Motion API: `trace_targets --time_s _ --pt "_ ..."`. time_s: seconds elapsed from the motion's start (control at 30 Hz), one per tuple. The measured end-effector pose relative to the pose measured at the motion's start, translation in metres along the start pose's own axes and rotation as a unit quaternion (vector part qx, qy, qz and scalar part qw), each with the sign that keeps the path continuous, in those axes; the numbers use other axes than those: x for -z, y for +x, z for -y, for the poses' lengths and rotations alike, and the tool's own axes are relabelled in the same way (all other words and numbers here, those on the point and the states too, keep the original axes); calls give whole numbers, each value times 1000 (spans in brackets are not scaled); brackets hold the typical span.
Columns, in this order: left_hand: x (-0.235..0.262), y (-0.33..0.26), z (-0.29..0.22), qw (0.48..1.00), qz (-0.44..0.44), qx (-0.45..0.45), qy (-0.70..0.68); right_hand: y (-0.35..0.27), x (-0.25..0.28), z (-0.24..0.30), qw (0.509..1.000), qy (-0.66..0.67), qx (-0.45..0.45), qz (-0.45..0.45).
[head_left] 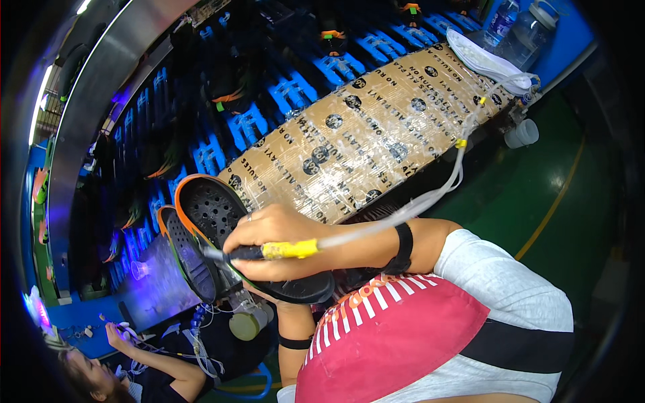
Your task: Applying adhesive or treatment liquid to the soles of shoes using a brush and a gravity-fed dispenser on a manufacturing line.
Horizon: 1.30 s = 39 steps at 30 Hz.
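Note:
A black clog (211,205) with an orange and green rim tilts in front of me, its perforated upper toward the far side. My left hand (270,293) grips it from below near its heel; most of the fingers are hidden behind it. My right hand (265,235) is closed around a brush (290,249) with a dark grip and yellow tape, joined to a clear hose (410,209). The brush's pale tip is over the clog's near side. Close on the left is a second black clog (189,252); whether my left hand holds it too, I cannot tell.
A bench top covered in brown printed tape (376,134) runs to the far right, bearing a white tray (487,60). Beyond it are blue racks (292,93) with dark shoes. A white cup (523,134) hangs at its end. Another person (101,376) works at lower left.

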State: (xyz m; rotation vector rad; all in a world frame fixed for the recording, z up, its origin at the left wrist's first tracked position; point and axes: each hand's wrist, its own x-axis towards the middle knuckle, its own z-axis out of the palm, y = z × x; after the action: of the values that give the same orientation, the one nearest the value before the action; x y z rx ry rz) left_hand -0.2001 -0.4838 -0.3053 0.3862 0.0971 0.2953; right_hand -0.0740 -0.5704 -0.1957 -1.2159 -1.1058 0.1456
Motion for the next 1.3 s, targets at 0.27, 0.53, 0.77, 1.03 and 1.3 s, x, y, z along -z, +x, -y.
trace_targets --time_s 0.27,0.53,0.77,1.03,1.3 --pt "-6 4 -5 999 17 -29 14 -10 -9 4 982 -171 1 81" --pt "-17 15 -14 996 50 -68 27 -18 -10 3 996 -80 25 -13" --pt "-10 29 -16 981 136 -131 44 -27 -12 6 998 20 42 38" --pt "-10 20 -34 990 38 -92 -103 -34 -14 10 988 -40 71 129" --pt "-18 14 -46 989 105 -87 -52 -38 -12 3 975 -13 39 220"
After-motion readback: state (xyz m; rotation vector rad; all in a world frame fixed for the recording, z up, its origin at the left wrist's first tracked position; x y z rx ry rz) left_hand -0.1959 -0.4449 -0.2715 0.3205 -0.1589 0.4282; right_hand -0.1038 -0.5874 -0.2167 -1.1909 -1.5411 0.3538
